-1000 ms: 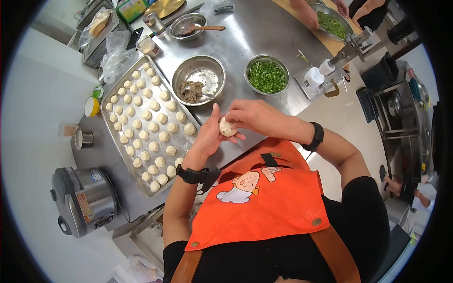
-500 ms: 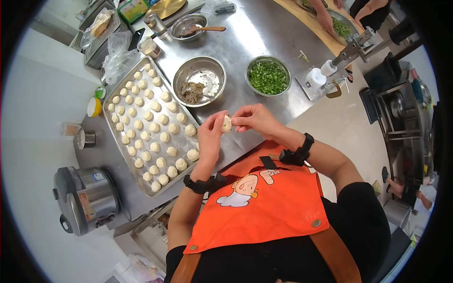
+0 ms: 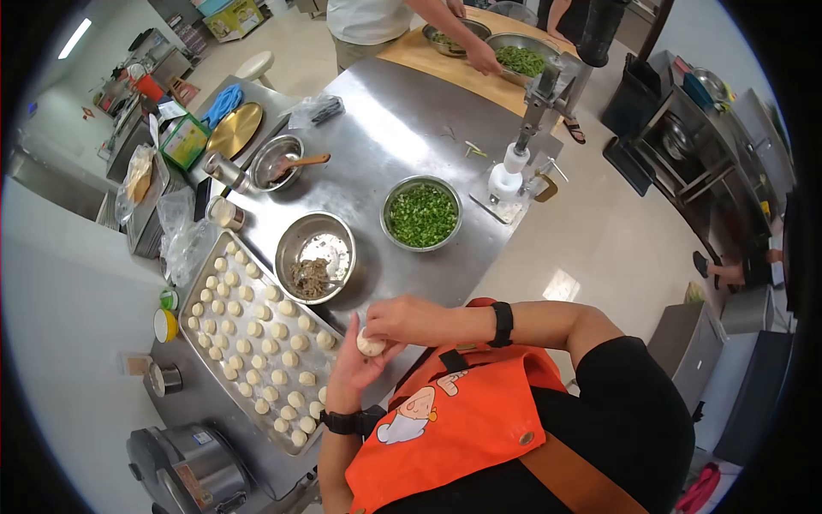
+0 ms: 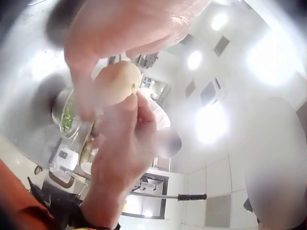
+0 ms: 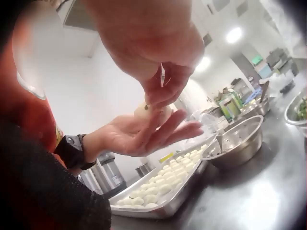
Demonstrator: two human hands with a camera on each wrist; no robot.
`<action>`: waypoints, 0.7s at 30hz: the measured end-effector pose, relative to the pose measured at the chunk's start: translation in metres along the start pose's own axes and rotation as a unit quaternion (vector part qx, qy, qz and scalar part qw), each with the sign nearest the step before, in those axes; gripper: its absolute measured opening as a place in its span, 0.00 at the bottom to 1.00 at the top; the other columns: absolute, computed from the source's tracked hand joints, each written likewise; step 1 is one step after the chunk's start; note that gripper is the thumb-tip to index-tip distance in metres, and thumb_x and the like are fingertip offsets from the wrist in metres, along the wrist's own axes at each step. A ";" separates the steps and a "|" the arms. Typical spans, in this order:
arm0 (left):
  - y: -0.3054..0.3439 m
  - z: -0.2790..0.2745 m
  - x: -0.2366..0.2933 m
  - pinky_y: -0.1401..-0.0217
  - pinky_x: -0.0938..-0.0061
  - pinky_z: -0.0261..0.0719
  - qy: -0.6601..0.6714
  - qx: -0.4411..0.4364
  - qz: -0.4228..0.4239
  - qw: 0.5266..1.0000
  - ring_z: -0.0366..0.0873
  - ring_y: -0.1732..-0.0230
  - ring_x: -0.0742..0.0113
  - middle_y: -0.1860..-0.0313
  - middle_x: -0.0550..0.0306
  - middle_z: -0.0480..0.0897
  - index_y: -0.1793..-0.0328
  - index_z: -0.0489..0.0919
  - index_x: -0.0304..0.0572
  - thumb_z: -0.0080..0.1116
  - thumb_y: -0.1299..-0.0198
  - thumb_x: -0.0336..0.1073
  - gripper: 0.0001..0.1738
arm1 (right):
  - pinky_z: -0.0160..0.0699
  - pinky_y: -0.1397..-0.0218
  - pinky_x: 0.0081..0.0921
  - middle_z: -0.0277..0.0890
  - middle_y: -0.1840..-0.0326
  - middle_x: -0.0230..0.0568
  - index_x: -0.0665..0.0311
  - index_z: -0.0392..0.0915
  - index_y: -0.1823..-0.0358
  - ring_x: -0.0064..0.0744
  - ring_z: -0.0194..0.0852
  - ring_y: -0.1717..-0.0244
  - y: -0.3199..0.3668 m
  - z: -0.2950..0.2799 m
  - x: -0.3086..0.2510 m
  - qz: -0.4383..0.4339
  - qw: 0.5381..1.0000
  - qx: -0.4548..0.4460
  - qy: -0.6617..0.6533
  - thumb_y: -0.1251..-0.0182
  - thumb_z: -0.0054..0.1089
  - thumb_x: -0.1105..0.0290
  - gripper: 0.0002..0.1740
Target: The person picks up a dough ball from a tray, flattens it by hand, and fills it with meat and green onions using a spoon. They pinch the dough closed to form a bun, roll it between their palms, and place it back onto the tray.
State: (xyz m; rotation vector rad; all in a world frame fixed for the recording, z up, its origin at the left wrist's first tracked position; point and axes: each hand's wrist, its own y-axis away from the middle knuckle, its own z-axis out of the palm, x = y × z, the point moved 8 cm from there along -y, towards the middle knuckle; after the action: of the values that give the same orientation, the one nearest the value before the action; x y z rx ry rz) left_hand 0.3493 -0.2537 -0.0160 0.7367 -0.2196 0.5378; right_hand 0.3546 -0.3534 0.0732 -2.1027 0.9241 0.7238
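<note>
A pale, round stuffed bun with a green fleck on its surface is held between both hands at the table's front edge. Underneath, my left hand cups it palm up, its fingers reaching below the dough in the right wrist view and its thumb raised alongside. From above, my right hand pinches the dough at the top with thumb and fingertips, partly covering it. Just left lies a metal tray with rows of small dough pieces. Beyond the hands stands a steel bowl of brownish filling.
A bowl of chopped greens sits farther right, near a clamped press-like device. At the back are a smaller bowl with a wooden-handled utensil and jars. A cooker stands front left. Another person's hands work over bowls at the far table.
The head view has tilted up, showing more of the room. Half a second ago both hands pinched the bun from its sides; now it sits in my left palm with my right hand above.
</note>
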 end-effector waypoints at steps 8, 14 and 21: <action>0.007 -0.007 0.042 0.41 0.71 0.73 -0.370 0.178 0.304 0.860 0.76 0.43 0.64 0.46 0.51 0.80 0.46 0.78 0.33 0.45 0.28 0.46 0.22 | 0.73 0.75 0.18 0.75 0.72 0.32 0.64 0.80 0.67 0.21 0.72 0.77 0.018 0.027 0.075 0.372 0.808 0.075 -0.450 0.42 0.66 0.69 0.07; 0.032 0.044 0.044 0.32 0.67 0.66 -0.224 0.140 0.409 0.874 0.72 0.37 0.59 0.39 0.44 0.75 0.35 0.68 0.29 0.39 0.26 0.47 0.27 | 0.69 0.76 0.05 0.75 0.71 0.26 0.63 0.76 0.53 0.12 0.68 0.79 0.036 0.073 0.101 0.415 0.519 0.044 -0.746 0.37 0.63 0.68 0.13; -0.014 0.010 0.003 0.28 0.56 0.64 0.038 -0.036 0.116 0.992 0.69 0.35 0.49 0.38 0.37 0.71 0.39 0.66 0.21 0.31 0.27 0.56 0.37 | 0.75 0.66 0.20 0.78 0.61 0.30 0.63 0.80 0.59 0.24 0.75 0.68 0.031 0.062 0.114 0.395 0.803 -0.038 -0.445 0.37 0.60 0.67 0.09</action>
State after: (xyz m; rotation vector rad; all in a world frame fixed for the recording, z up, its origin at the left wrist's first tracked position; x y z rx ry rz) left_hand 0.3597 -0.2677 -0.0158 0.6224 -0.2542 0.7732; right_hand 0.3849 -0.3635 -0.0563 -1.0637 1.1629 1.9670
